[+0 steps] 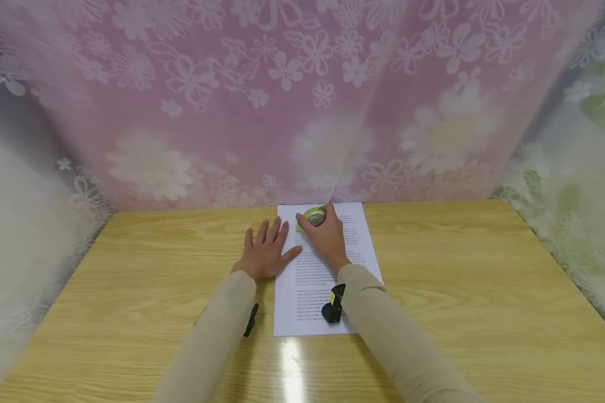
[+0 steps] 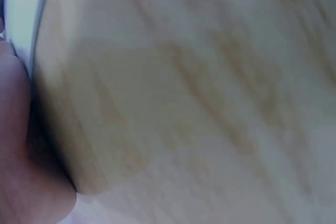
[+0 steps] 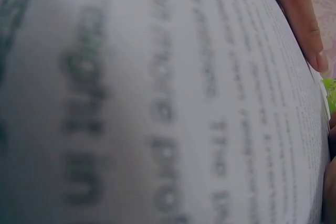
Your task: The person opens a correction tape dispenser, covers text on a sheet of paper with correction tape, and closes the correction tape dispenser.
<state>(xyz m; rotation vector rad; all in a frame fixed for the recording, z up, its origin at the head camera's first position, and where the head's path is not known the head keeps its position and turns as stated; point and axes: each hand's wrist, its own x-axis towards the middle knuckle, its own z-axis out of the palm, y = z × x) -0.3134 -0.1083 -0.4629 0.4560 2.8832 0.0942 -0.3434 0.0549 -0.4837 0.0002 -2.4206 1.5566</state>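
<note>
A green tool point(image 1: 316, 216) overlies the far end of a printed sheet point(image 1: 285, 310).

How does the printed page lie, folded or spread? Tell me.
Spread: the printed page lies flat on the wood-grain table, no fold showing.

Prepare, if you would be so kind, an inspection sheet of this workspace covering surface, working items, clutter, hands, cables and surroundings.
Surface: wood-grain tabletop, with bright glare just below the paper.
Working items: printed paper lying flat; small green-and-silver object, perhaps a tape dispenser, at its upper part.
Clutter: nothing seen.
Left hand: laid flat with fingers spread, across the paper's left edge.
Right hand: holds the green-and-silver object between thumb and fingers.
Cables: nothing seen.
Surroundings: pink floral sheeting behind; paler floral sheeting on both sides.
</note>
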